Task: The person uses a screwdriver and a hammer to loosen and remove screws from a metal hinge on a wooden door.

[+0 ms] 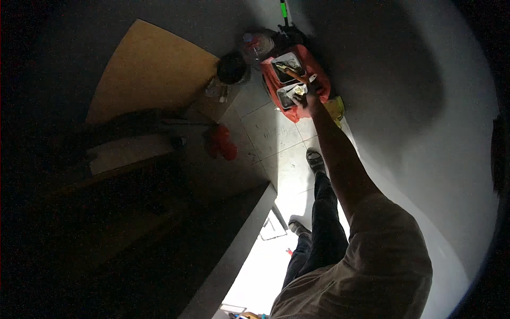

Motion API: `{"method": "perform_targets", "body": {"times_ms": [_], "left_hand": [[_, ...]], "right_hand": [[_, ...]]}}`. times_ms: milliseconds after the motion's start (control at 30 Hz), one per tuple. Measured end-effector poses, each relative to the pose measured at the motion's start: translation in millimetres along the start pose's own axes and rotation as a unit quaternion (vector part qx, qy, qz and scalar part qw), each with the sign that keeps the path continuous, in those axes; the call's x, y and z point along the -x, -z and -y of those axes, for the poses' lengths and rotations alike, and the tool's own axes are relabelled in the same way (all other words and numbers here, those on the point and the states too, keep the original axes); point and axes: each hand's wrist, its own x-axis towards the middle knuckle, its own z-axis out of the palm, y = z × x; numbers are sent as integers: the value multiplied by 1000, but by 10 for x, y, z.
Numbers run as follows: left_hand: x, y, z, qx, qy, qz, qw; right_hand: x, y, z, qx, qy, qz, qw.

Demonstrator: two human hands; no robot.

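Right hand (304, 97) is stretched way down to the red tool tray (319, 74) on the tiled floor (276, 133), its grip clenched around a wooden-handled brush (292, 72) that lies over the tray's grey tubs, probably so drips land inside. Left hand's out of sight. Dim room, a plywood sheet (154, 69) leaning by a dark bucket (232, 67), pale wall on the right.

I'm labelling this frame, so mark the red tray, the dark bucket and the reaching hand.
red tray (320, 74), head view, on its right red rim.
dark bucket (231, 67), head view, on its dark top.
right hand (303, 97), head view, on the middle of the hand.
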Motion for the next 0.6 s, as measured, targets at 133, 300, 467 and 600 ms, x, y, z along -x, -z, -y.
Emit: {"method": "perform_targets", "body": {"times_ms": [133,300,467,600], "left_hand": [[150,-317,-566,5,19,-1,1000],[204,-483,-917,8,24,12,1000],[270,-474,-989,11,25,18,999],[353,-432,-891,11,39,9,999]], "right_hand": [[-987,-159,107,-65,8,50,997],[-1871,-19,242,-179,-27,248,952],[-2101,182,258,-128,6,166,978],[-1441,161,-265,-51,53,68,995]]}}
